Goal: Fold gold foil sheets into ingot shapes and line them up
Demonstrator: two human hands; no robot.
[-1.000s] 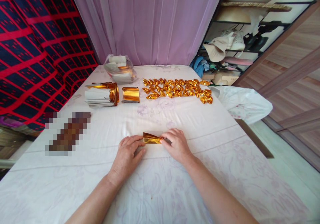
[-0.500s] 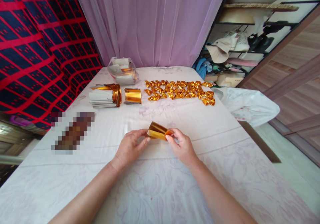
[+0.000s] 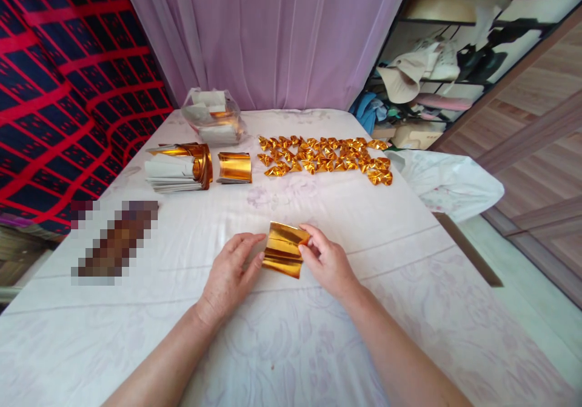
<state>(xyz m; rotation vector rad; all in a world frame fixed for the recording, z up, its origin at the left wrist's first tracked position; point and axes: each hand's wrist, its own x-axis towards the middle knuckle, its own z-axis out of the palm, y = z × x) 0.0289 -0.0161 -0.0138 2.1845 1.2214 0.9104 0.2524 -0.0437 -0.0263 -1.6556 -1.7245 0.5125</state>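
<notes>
A sheet of gold foil paper (image 3: 285, 249) lies spread between my hands, its shiny side up, with creases running across it. My right hand (image 3: 328, 261) pinches its right edge between thumb and fingers. At the left edge is my left hand (image 3: 233, 267), thumb and index finger apart, the thumb tip at or very near the paper; whether it touches I cannot tell. Farther off stand a small stack of gold foil sheets (image 3: 235, 168) and a larger stack of folded foil paper (image 3: 175, 173) with pale backs.
Several folded gold foil pieces (image 3: 313, 158) lie in rows on the pale tablecloth (image 3: 291, 346). A clear plastic bag (image 3: 213, 119) of paper sits at the back left. A white bag (image 3: 454, 182) hangs by the right edge. A pixelated patch (image 3: 118, 240) covers something at left.
The foil paper was partly folded and has opened out flatter. My left thumb and index finger have loosened from its left edge. The view has shifted slightly.
</notes>
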